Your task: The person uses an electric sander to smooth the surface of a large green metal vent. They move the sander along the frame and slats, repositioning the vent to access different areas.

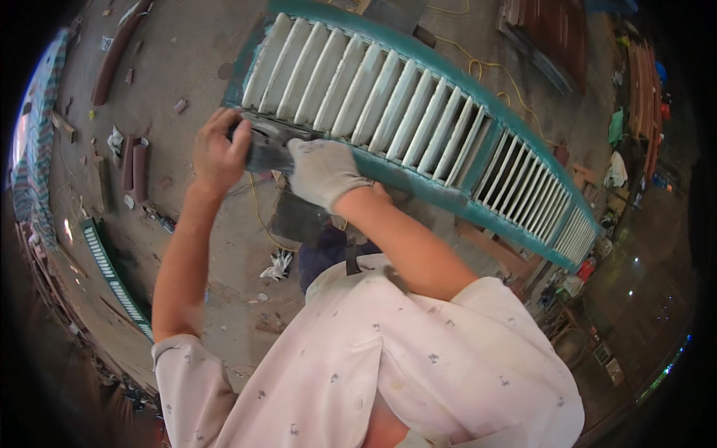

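Note:
A long green louvred shutter (418,168) with pale, worn slats lies slantwise in front of me. At its near left corner is a dark hand-held power tool, seemingly a sander (270,149), set along the green frame. My right hand (323,172), in a grey-white glove, is closed on the sander's body. My bare left hand (222,145) is curled at the shutter's left corner, its thumb beside the sander. The fingertips seem to grip the frame edge; their underside is hidden. The sander's working face cannot be seen.
A second green louvred shutter (116,276) lies at the left. Yellow cord (485,63) trails over the floor beyond the shutter. Brown wooden panels (553,37) stand at the far right. Rolls (136,164), a white glove (278,265) and scraps litter the concrete floor (160,82).

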Motion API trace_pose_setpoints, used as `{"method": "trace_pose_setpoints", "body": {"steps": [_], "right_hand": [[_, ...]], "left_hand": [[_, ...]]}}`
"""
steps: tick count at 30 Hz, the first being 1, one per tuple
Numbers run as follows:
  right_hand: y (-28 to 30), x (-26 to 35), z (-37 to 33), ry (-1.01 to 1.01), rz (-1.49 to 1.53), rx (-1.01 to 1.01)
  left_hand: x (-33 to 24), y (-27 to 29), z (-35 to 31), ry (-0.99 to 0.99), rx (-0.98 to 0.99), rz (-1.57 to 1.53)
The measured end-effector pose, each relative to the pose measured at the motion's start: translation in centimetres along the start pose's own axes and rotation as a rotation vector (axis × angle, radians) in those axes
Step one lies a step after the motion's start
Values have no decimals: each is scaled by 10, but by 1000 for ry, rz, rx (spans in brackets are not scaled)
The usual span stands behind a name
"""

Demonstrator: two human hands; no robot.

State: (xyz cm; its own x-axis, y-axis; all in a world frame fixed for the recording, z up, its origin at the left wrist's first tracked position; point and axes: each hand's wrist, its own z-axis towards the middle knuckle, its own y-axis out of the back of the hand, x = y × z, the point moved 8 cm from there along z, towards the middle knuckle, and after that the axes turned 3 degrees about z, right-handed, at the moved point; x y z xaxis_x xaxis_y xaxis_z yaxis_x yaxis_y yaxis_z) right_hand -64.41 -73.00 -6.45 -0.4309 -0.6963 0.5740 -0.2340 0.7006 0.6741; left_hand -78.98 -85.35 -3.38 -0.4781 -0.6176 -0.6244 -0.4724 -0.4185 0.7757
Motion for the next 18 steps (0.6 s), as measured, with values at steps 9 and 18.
{"method": "trace_pose_setpoints", "body": {"steps": [9,18], "right_hand": [[31,-151,-158,-177,-108,88],[39,-214,-222,-402,-215,107]], "left_hand": [[-160,-132,-62,-30,95,-162],[-208,-191,-89,20,157,-354]]}}
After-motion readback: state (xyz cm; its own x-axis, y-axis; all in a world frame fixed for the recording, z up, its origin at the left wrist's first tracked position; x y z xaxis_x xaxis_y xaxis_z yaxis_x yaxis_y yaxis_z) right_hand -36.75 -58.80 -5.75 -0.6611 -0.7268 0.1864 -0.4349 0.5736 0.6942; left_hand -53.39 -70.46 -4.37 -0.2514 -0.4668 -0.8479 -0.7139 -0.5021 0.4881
